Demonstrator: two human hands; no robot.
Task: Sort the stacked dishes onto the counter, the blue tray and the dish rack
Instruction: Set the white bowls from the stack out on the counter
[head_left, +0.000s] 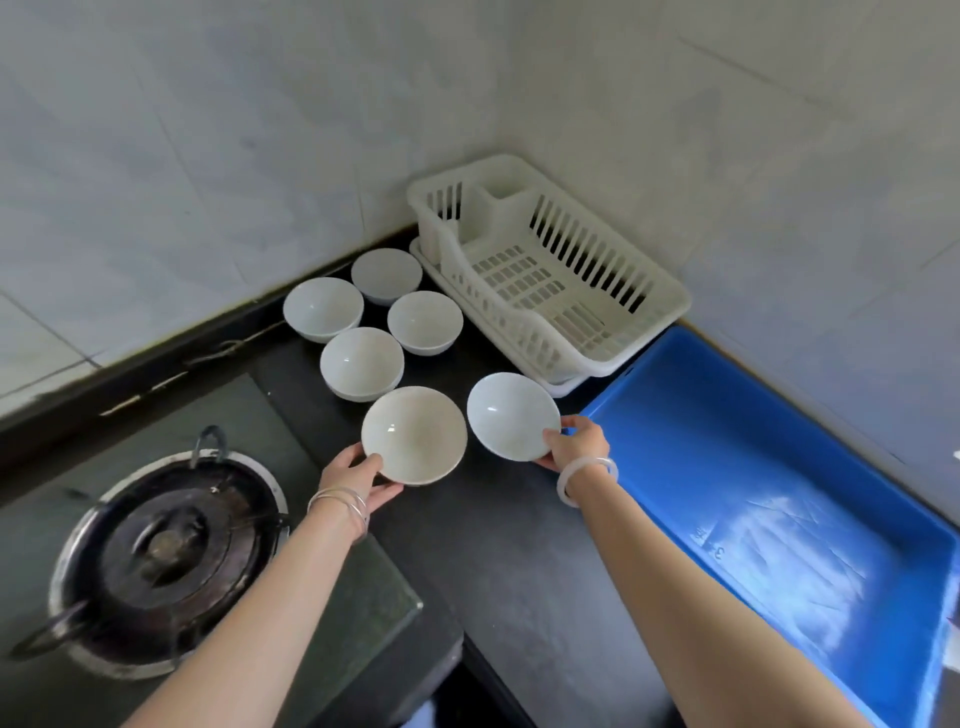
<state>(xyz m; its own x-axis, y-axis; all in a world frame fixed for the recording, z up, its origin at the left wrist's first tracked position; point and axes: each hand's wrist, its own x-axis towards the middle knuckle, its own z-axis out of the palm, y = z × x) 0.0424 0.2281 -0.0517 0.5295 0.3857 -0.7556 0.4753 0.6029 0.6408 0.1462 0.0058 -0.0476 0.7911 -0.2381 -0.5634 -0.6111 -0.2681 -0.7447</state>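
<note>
Head view: dark matte counter (519, 545) lies between a round metal burner (166, 561) at left and a glossy rectangular blue tray (727, 467) at right; left hand (358, 475) pinches the near rim of the left bowl (414, 435), round, shallow, glazed; right hand (576, 444) pinches the right bowl (511, 415) just beside it; beyond, four bowls (362, 361) stand upright, clustered; a slatted white plastic dish rack (519, 332) occupies the tiled corner.

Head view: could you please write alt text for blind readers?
The left hand holds a white bowl and the right hand a second bowl at a dark counter. Four more bowls stand behind, beside a dish rack and blue tray.
</note>
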